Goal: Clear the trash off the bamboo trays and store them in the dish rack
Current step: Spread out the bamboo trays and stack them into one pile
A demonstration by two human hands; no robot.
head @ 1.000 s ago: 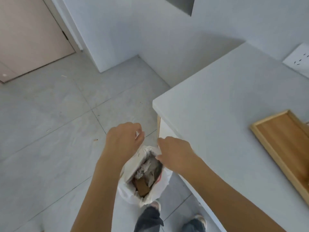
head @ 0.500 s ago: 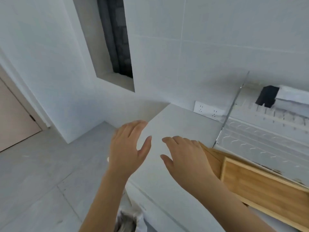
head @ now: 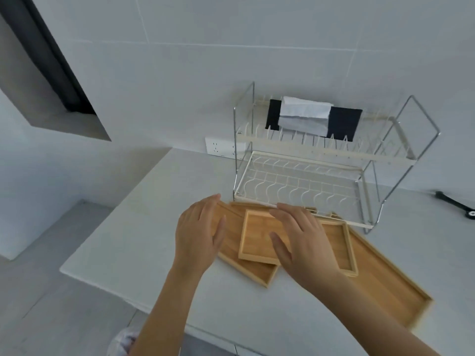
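Observation:
Several bamboo trays lie overlapping on the white counter (head: 144, 227) in front of the two-tier wire dish rack (head: 308, 176). A small square tray (head: 257, 237) rests on top, a mid-sized tray (head: 339, 242) sits to its right, and a long tray (head: 385, 283) stretches toward the lower right. Another tray (head: 246, 271) lies beneath at the left. No trash shows on the trays. My left hand (head: 199, 235) hovers with fingers apart over the left tray edge. My right hand (head: 300, 235) spreads open over the small tray, holding nothing.
A black-and-white cloth (head: 308, 119) hangs on the rack's upper tier. A wall socket (head: 221, 147) sits left of the rack. A black tool (head: 455, 204) lies at the counter's far right. The white trash bag (head: 123, 340) stands on the floor below the counter edge.
The view swung up from the trash bag on the floor to the counter. Both hands left the bag and moved over the trays, fingers spread.

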